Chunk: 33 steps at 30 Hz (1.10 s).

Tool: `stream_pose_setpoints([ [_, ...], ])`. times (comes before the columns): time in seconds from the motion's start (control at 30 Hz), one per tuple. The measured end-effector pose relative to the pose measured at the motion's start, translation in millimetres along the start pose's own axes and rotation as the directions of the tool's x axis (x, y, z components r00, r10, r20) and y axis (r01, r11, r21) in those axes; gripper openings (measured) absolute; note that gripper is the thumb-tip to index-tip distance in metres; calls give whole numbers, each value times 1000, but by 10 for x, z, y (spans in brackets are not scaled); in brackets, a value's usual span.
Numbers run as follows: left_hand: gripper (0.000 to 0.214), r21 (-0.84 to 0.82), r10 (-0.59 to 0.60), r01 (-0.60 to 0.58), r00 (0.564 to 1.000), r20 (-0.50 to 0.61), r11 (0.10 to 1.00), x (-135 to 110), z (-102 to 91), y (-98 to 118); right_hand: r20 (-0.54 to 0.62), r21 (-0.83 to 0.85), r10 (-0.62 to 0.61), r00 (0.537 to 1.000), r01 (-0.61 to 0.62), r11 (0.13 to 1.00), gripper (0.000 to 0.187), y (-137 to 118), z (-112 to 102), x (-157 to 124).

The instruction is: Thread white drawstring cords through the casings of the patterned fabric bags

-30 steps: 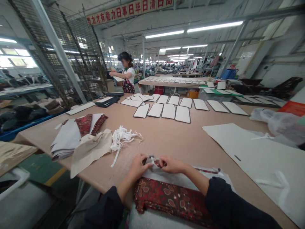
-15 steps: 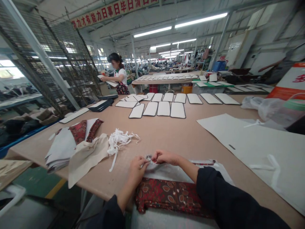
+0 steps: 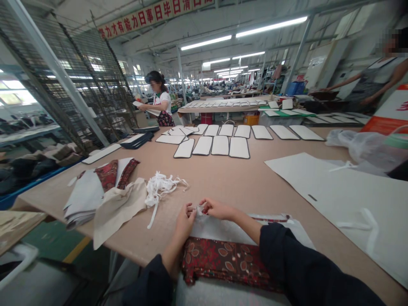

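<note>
Tan, matte board covers the long worktable (image 3: 223, 178), which fills the middle of the frame under strip lights in a big workshop. At the lower centre a cloth piece (image 3: 223, 259) lies over the near table edge. It is red with a leaf-like print, soft and creased, and has a smooth white lining turned up on top. The left hand (image 3: 185, 223) and right hand (image 3: 216, 209) meet at its far end. Both sets of fingertips are pinched together on a small bunched bit of the cloth, and the thumbs nearly touch.

Left of the hands lies a loose tangle of white ribbons (image 3: 161, 187). Beside it is a limp cream cloth bag (image 3: 117, 208) that droops over the table's left edge, next to a fanned stack of grey-white pieces (image 3: 83, 197). Bare table lies open just beyond the hands. Farther up, flat white panels (image 3: 219, 145) with rounded corners and dark rims lie in rows. A large white sheet (image 3: 334, 191) covers the right side, with a crumpled clear plastic bag (image 3: 363, 146) above it.

Dark wire racks (image 3: 79, 85) lean at the upper left. A co-worker (image 3: 159, 102) stands at the table's far end holding a panel, and another person (image 3: 376, 80) is at the upper right.
</note>
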<state>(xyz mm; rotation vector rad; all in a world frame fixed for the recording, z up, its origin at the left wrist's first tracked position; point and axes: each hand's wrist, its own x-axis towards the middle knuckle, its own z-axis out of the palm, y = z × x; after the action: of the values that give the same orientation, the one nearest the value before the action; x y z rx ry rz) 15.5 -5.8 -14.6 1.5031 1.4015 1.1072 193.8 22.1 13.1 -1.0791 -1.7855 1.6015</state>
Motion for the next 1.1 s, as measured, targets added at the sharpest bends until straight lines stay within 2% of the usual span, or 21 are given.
stream_pose_setpoints([
  [0.07,29,256,131,-107,988,-80,961,-23,-4,-5,-37,-70,-75,996,73,995,46,110,13,76],
  [0.1,23,398,210,-160,974,-84,903,-49,-10,18,-45,-107,-100,994,95,990,43,156,19,113],
  [0.17,13,629,337,-263,942,2,731,-109,-27,100,-42,-220,-140,989,128,967,31,222,32,175],
  [0.23,14,747,363,-342,921,145,570,-156,-35,186,-45,-360,-170,984,142,922,19,251,42,217],
  [0.33,17,803,281,-389,916,286,452,-167,-21,239,-63,-517,-199,978,139,845,14,239,55,255],
  [0.43,16,821,203,-397,917,343,409,-138,5,201,-26,-621,-217,976,154,769,16,189,66,293],
  [0.63,19,844,186,-460,887,422,278,-139,40,129,93,-740,-112,989,144,657,15,73,69,407],
  [0.87,26,849,162,-465,885,437,250,-143,52,145,43,-713,69,997,-17,701,23,-63,49,476],
  [1.1,22,858,133,-448,894,428,250,-108,60,130,49,-677,206,977,-120,727,13,-20,-7,582],
])
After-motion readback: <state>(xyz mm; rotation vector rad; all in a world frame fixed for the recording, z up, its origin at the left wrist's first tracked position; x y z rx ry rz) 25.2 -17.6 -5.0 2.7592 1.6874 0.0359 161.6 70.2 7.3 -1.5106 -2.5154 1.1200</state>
